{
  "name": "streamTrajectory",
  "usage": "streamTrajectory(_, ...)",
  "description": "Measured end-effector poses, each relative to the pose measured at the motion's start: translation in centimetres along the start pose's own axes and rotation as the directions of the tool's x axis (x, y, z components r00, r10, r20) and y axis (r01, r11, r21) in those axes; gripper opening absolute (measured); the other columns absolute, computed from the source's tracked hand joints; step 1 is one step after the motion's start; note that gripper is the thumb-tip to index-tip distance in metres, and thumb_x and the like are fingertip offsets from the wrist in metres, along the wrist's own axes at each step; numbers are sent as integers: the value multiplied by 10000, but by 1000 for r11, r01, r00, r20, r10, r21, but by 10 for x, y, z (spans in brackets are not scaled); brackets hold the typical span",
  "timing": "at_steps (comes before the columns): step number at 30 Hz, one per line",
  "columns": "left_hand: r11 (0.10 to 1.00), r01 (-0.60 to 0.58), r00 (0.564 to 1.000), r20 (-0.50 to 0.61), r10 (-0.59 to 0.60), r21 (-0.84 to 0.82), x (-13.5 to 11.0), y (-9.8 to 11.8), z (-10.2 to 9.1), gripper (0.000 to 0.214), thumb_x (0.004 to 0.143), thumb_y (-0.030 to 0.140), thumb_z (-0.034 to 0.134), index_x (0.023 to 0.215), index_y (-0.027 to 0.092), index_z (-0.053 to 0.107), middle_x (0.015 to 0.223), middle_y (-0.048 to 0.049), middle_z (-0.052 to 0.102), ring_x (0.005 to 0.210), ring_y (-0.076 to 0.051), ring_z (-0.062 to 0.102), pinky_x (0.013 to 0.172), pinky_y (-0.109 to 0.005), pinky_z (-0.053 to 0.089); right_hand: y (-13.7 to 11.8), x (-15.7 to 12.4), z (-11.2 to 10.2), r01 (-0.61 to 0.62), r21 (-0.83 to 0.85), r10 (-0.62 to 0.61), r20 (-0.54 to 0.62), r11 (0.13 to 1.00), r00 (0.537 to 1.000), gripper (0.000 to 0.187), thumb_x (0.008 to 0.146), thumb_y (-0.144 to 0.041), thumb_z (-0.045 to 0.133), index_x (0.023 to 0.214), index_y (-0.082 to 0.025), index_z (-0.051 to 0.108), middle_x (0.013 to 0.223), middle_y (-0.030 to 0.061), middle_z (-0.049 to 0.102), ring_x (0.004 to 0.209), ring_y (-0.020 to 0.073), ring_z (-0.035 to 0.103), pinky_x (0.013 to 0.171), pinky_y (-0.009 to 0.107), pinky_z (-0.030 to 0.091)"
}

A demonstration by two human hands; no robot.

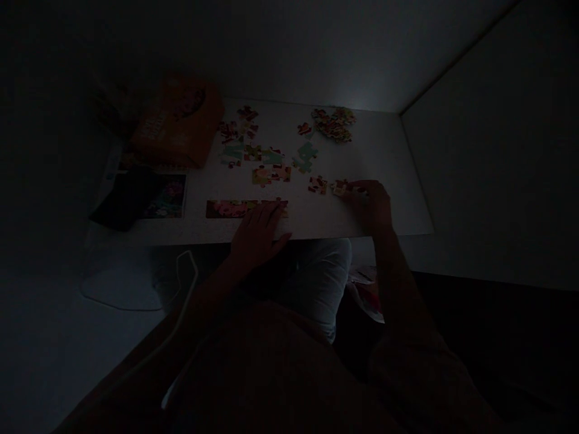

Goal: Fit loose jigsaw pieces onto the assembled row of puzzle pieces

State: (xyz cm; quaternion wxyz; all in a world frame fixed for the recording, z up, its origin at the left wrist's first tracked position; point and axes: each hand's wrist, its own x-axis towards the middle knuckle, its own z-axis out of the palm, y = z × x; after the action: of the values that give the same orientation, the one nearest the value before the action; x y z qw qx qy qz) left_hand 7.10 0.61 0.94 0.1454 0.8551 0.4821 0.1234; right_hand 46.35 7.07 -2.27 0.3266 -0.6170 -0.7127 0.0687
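The left hand (pixel 257 235) lies flat, fingers extended and grasping nothing, over the right part of a joined puzzle strip (pixel 226 208) near the surface's (pixel 312 223) front edge. The right hand (pixel 373 205) pinches a puzzle piece (pixel 339 188) just beside a brown-and-white piece (pixel 317 184); a pile of pieces (pixel 335 125) lies beyond.

A long, reddish-pink strip of joined jigsaw pieces (pixel 230 209) lies flat on the white table (pixel 316 220) by its near edge; a small, yellowish-brown jigsaw piece (pixel 339 188) is nearer the right edge.
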Motion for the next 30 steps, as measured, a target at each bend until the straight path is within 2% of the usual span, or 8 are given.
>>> streamTrajectory(4,1000,-24,999,-45,23,-18,0,-3,7,761,1224,556,495,1916,255,396,1849,-168,544,1723,-433,513,1434,-682,419,-6,5,9,-27,-93,33,65,995,997,369,1094,-590,738,1314,-305,819,1335,179,811,1271,425,740,1152,667,592)
streamTrajectory(7,999,-21,998,-64,18,-45,0,-3,9,751,1205,525,543,1903,283,411,1842,-164,554,1701,-448,537,1411,-717,442,-30,8,23,-28,-145,39,70,989,997,470,1088,-603,738,1419,-276,807,1452,199,769,1404,441,683,1201,678,542)
streamTrajectory(11,997,-42,995,-92,35,-71,-1,-6,4,711,1194,484,593,1847,224,482,1808,-196,578,1680,-424,555,1422,-649,455,-63,16,47,12,-150,9,139,989,990,488,1084,-551,760,1486,-275,785,1536,206,724,1465,464,636,1216,693,496)
streamTrajectory(13,998,-30,992,-123,23,-57,-4,-16,-1,661,1195,483,607,1778,177,543,1766,-218,608,1650,-417,573,1405,-636,468,-74,21,58,34,-137,-11,163,990,987,427,1096,-509,743,1463,-295,791,1532,194,725,1448,462,640,1219,702,486)
streamTrajectory(16,999,34,979,-201,-31,9,-11,-44,-16,598,1191,476,651,1683,141,597,1714,-232,642,1611,-426,593,1365,-661,485,-82,25,70,48,-135,-27,149,990,988,366,1112,-490,718,1424,-315,798,1513,179,737,1410,452,655,1211,703,491)
streamTrajectory(21,991,130,943,-315,-112,37,-23,-88,-36,546,1208,423,688,1634,93,599,1675,-244,658,1575,-394,609,1342,-600,521,-84,29,77,54,-165,-36,111,985,993,315,1121,-490,716,1366,-317,810,1476,171,745,1383,447,667,1191,692,518)
streamTrajectory(26,990,141,935,-331,-131,6,-25,-96,-32,526,1212,432,699,1610,98,619,1652,-251,669,1560,-395,624,1349,-590,522,-99,48,80,92,-156,-68,150,984,986,437,1122,-535,724,1479,-291,782,1532,207,718,1404,470,668,1163,690,543)
streamTrajectory(30,987,159,939,-306,-155,-12,-25,-94,-29,523,1209,432,688,1619,111,637,1646,-239,677,1551,-413,633,1339,-601,537,-125,81,96,197,-87,-173,224,977,959,385,1153,-527,713,1480,-334,777,1512,162,753,1427,409,687,1181,623,544)
